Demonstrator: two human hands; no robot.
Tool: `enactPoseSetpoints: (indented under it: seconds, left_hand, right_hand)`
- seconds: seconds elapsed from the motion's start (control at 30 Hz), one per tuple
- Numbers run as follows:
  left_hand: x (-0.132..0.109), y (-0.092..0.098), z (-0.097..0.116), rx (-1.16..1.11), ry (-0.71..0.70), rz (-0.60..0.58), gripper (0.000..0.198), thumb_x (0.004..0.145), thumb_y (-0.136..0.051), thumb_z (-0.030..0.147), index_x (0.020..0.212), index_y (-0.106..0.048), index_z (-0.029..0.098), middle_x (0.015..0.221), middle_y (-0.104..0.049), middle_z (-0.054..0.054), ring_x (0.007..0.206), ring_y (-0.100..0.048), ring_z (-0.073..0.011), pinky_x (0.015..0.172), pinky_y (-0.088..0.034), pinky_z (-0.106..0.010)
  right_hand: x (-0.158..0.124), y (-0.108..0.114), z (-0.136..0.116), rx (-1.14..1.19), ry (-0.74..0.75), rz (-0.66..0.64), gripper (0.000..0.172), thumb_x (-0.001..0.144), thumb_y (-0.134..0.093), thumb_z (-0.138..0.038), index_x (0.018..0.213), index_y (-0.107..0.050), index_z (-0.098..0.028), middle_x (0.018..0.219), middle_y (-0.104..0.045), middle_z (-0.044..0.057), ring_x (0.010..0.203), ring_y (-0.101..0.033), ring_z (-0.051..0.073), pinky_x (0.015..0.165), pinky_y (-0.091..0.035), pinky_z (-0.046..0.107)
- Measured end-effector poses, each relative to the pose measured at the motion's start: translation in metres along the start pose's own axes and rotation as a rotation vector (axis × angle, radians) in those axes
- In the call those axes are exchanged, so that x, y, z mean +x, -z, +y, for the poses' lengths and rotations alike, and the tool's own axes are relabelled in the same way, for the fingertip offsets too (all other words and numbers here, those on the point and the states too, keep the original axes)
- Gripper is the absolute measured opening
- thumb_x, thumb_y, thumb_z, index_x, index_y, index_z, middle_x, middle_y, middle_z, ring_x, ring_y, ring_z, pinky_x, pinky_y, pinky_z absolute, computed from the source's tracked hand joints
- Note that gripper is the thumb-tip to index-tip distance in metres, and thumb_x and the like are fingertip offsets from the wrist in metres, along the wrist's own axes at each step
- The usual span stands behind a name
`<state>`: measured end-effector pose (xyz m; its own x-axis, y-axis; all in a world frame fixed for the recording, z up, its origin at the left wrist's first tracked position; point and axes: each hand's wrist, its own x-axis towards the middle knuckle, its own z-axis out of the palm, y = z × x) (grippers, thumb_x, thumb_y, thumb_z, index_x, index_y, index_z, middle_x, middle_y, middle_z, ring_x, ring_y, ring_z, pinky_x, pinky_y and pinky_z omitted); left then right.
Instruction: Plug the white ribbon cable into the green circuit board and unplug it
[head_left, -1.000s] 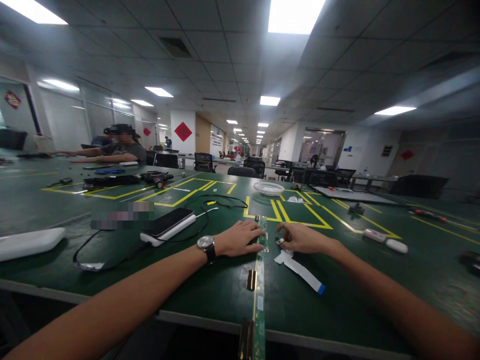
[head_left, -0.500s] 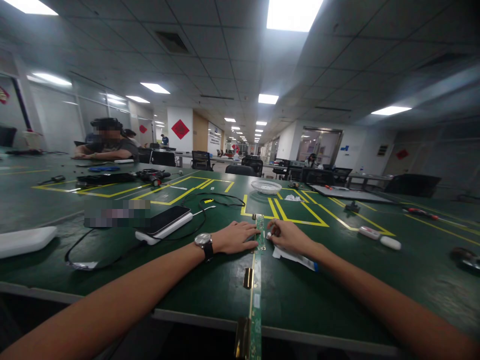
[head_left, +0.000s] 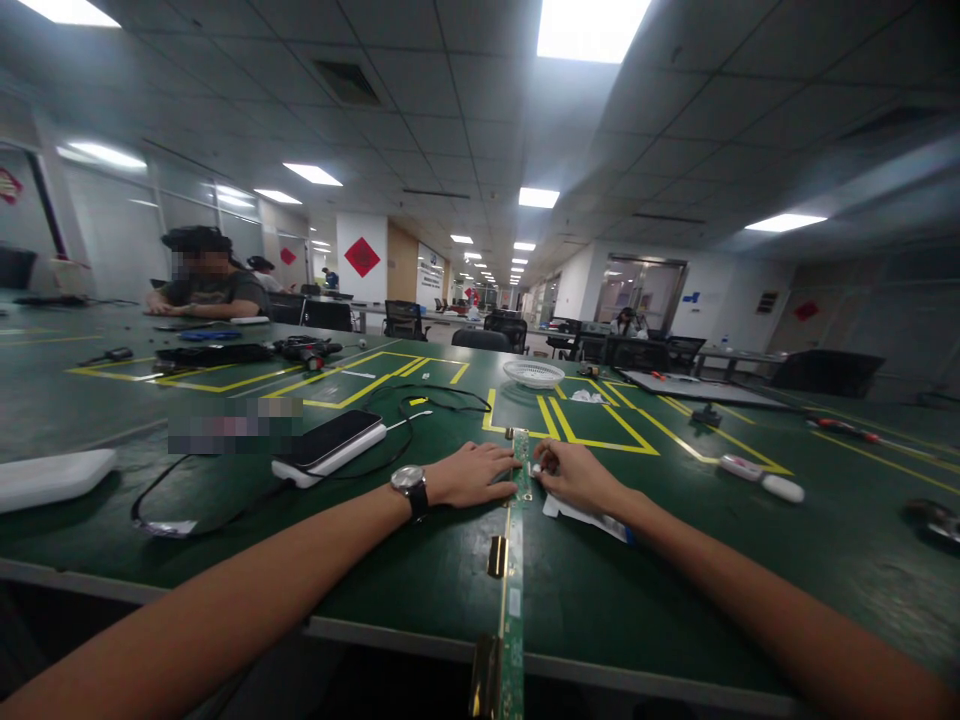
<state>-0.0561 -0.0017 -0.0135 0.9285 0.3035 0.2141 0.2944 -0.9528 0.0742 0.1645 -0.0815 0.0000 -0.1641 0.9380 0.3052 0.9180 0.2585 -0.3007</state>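
Observation:
A long, narrow green circuit board (head_left: 513, 580) with brown film tabs runs from the table over its front edge toward me. My left hand (head_left: 470, 474), with a watch on its wrist, lies flat at the board's left side. Its fingers are stretched out, their tips touching the board near its far end. My right hand (head_left: 576, 474) is on the other side, with thumb and fingers pinched on the white end of a flat ribbon cable (head_left: 577, 515) close to the board. The cable's blue far end shows under my right wrist; its middle is partly hidden.
A phone on a white block (head_left: 330, 450) with a black cable lies at left. A white basket (head_left: 532, 374) stands beyond my hands. White cases (head_left: 782, 487), a screwdriver (head_left: 847, 430) and a grey panel (head_left: 697, 388) are at right. A person (head_left: 214, 280) sits across at far left.
My right hand has shifted very slightly left, toward the board. My left hand and the board stay put. The person at far left has moved their head a little up and left.

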Motion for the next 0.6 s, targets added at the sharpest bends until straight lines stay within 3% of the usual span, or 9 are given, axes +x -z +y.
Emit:
enactPoseSetpoints:
  seconds: [0.33, 0.6]
  left_hand:
    - [0.002, 0.002, -0.006, -0.098, -0.022, -0.055, 0.049, 0.101, -0.040, 0.049, 0.144, -0.042, 0.027, 0.153, -0.037, -0.010, 0.139, -0.035, -0.0309, 0.107, -0.030, -0.051]
    - [0.003, 0.000, -0.011, -0.125, -0.025, -0.070, 0.050, 0.101, -0.038, 0.050, 0.145, -0.042, 0.027, 0.156, -0.033, -0.011, 0.140, -0.031, -0.0330, 0.108, -0.027, -0.056]
  right_hand:
    - [0.001, 0.004, 0.013, 0.029, 0.227, -0.032, 0.014, 0.085, -0.061, -0.024, 0.095, -0.067, -0.017, 0.087, -0.069, 0.004, 0.079, -0.062, 0.017, 0.072, -0.046, 0.027]
    - [0.002, 0.005, 0.015, 0.041, 0.252, -0.047, 0.013, 0.087, -0.061, -0.026, 0.091, -0.069, -0.017, 0.085, -0.070, 0.003, 0.077, -0.063, 0.017, 0.072, -0.047, 0.027]
